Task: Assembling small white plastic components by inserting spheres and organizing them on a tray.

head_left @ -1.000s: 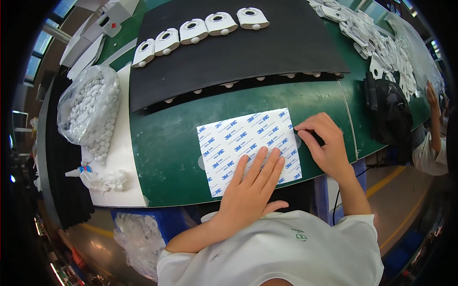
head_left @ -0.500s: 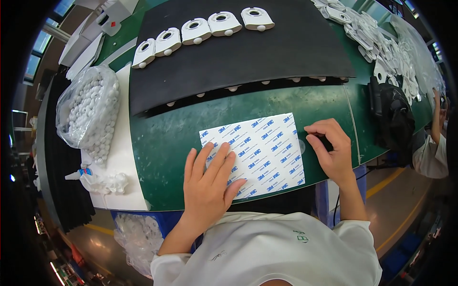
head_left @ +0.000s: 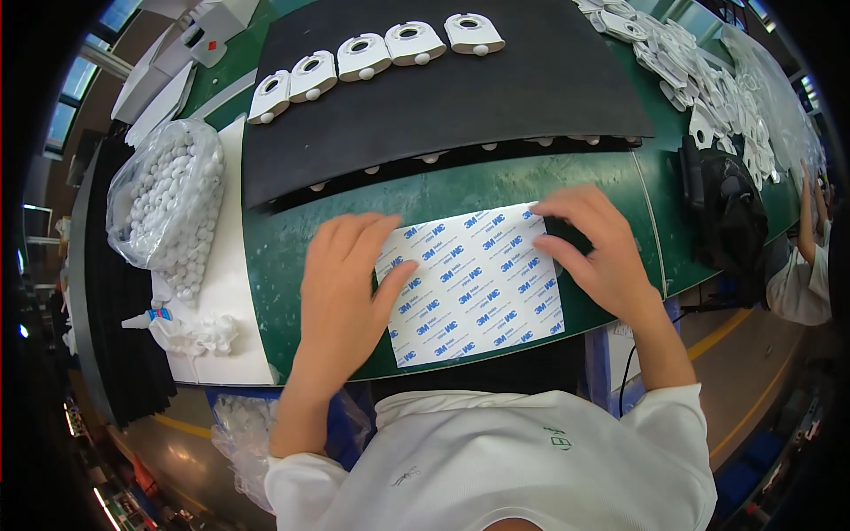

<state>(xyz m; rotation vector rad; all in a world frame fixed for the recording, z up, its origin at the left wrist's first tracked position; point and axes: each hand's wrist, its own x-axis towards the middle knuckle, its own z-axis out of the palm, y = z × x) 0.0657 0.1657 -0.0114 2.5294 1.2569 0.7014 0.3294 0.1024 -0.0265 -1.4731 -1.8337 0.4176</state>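
Observation:
A white sheet with a repeated blue print [head_left: 474, 288] lies on the green table in front of me. My left hand [head_left: 345, 288] is at its left edge, fingers stretched toward the far left corner and the thumb apart over the print. At the far right corner is my right hand [head_left: 595, 248], its fingertips touching or just over the corner and its thumb spread over the right edge. Slight blur hides whether either hand pinches the paper; both show a gap between thumb and fingers.
Beyond the sheet, a black board [head_left: 443, 106] carries several white plastic parts [head_left: 363, 57], with more round white tips showing beneath its near edge. A bag of white balls [head_left: 173, 199] stands left, beside a small glue bottle [head_left: 146, 319]. White parts [head_left: 708, 88] and a black bag [head_left: 726, 203] are right.
My left hand has lifted off the sheet's middle and moved left and away to its edge. My right hand has moved left onto the far right corner. The sheet has shifted slightly.

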